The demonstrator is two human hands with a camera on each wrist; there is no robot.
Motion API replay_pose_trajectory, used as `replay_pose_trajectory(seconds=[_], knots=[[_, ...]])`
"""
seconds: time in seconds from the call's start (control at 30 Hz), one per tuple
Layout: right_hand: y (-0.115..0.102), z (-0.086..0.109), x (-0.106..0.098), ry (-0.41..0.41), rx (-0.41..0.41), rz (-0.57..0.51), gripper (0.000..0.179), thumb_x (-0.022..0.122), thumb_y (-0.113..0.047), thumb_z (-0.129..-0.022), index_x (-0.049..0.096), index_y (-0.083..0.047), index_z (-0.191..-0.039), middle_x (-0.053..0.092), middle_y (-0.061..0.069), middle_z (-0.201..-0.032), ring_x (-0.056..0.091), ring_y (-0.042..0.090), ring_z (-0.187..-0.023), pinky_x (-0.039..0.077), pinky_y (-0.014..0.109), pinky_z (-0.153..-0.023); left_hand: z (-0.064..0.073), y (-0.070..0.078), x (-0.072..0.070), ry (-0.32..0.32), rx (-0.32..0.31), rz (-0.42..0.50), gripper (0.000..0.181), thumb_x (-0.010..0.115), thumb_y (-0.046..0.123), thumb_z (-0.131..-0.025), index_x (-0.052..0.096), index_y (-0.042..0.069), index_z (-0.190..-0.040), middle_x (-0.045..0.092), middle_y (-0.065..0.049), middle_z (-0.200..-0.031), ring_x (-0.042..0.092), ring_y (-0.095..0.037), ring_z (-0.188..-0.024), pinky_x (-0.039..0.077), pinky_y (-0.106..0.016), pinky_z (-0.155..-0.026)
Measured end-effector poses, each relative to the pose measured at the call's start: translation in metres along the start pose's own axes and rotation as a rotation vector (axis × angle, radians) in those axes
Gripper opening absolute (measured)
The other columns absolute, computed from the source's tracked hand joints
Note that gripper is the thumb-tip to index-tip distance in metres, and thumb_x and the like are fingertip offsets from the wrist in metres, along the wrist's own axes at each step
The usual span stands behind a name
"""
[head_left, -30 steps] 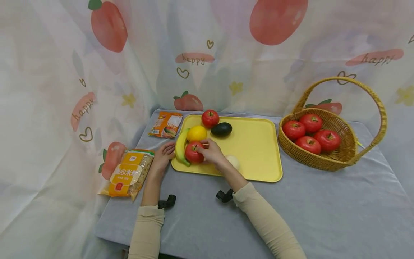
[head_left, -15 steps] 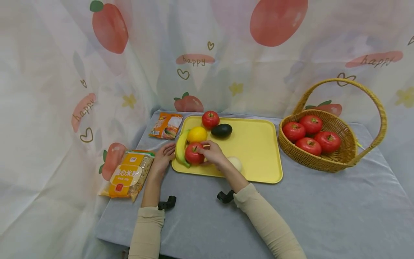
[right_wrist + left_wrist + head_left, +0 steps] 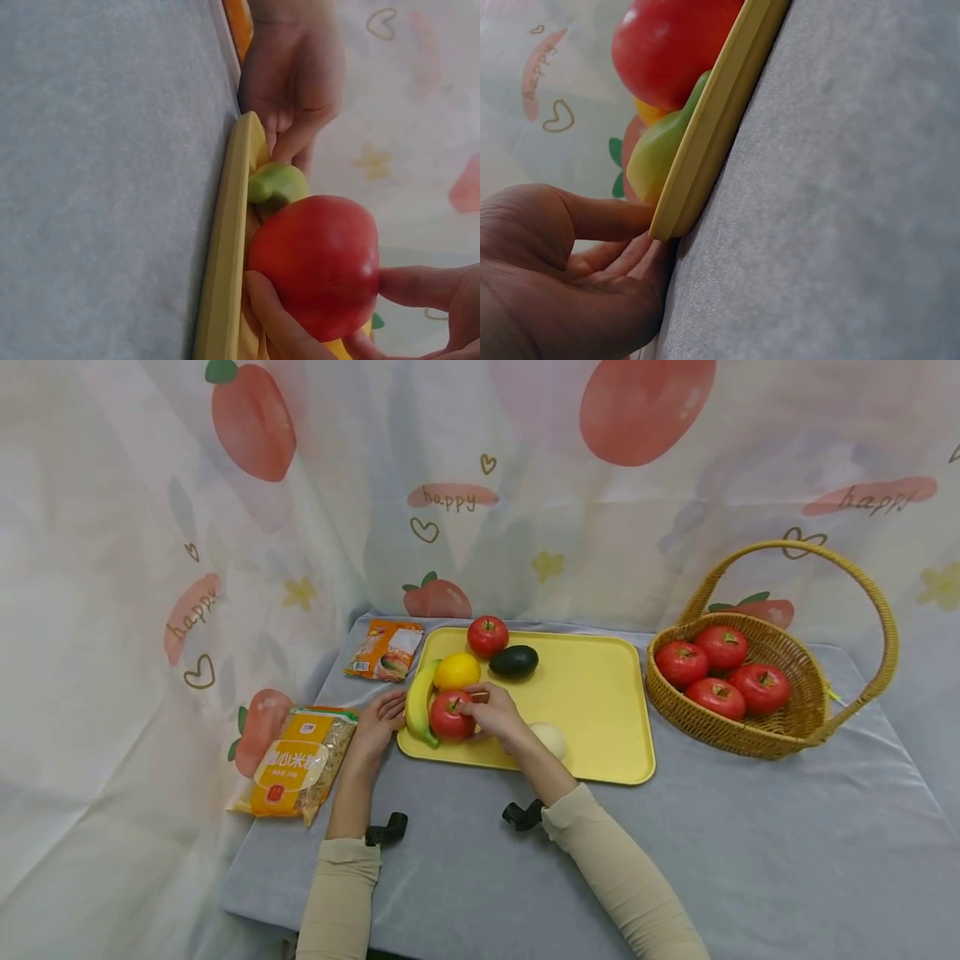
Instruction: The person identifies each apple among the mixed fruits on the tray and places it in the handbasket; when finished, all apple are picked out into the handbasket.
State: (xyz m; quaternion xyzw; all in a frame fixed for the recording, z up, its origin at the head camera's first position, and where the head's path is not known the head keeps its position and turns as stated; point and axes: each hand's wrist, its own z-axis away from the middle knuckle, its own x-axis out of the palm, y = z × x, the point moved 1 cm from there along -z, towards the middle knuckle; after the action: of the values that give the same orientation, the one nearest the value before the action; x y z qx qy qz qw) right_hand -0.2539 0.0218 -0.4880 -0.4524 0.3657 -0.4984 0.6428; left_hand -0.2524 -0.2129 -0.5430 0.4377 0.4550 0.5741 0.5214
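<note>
In the head view my right hand grips a red apple at the front left of the yellow tray. The right wrist view shows thumb and fingers on opposite sides of this apple. My left hand is at the tray's left edge, beside a banana. In the left wrist view its thumb lies over the rim and its fingers sit outside, pinching the edge. A yellow lemon lies behind the gripped apple.
Another apple, a dark avocado and a pale round item, partly behind my right forearm, lie on the tray. A wicker basket holding several apples stands right. Left are an orange packet and a grain bag.
The pale round item has shifted slightly right and shows more beside my right forearm. Both hands stay nearly where they were, the right one still on the apple.
</note>
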Motion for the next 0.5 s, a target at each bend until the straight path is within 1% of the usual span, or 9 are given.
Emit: replay_pose_trajectory(seconds=[0.3, 0.5], knots=[[-0.0047, 0.0004, -0.0023, 0.011, -0.011, -0.017, 0.045, 0.069, -0.009, -0.099, 0.054, -0.002, -0.141, 0.056, 0.022, -0.134, 0.061, 0.039, -0.118, 0.061, 0.06, -0.083, 0.0022, 0.0022, 0.001, -0.005, 0.019, 0.012, 0.056, 0.05, -0.016, -0.099, 0.045, -0.001, -0.154, 0.048, -0.021, -0.156, 0.046, -0.03, -0.145, 0.038, -0.041, -0.121], [-0.0057, 0.0019, -0.0045, -0.001, -0.015, -0.022, 0.044, 0.069, -0.01, -0.099, 0.055, -0.002, -0.141, 0.057, 0.022, -0.134, 0.062, 0.038, -0.117, 0.061, 0.06, -0.083, 0.0026, 0.0021, 0.001, -0.013, 0.02, 0.008, 0.057, 0.05, -0.016, -0.099, 0.045, -0.002, -0.153, 0.048, -0.022, -0.156, 0.045, -0.031, -0.146, 0.037, -0.042, -0.122]])
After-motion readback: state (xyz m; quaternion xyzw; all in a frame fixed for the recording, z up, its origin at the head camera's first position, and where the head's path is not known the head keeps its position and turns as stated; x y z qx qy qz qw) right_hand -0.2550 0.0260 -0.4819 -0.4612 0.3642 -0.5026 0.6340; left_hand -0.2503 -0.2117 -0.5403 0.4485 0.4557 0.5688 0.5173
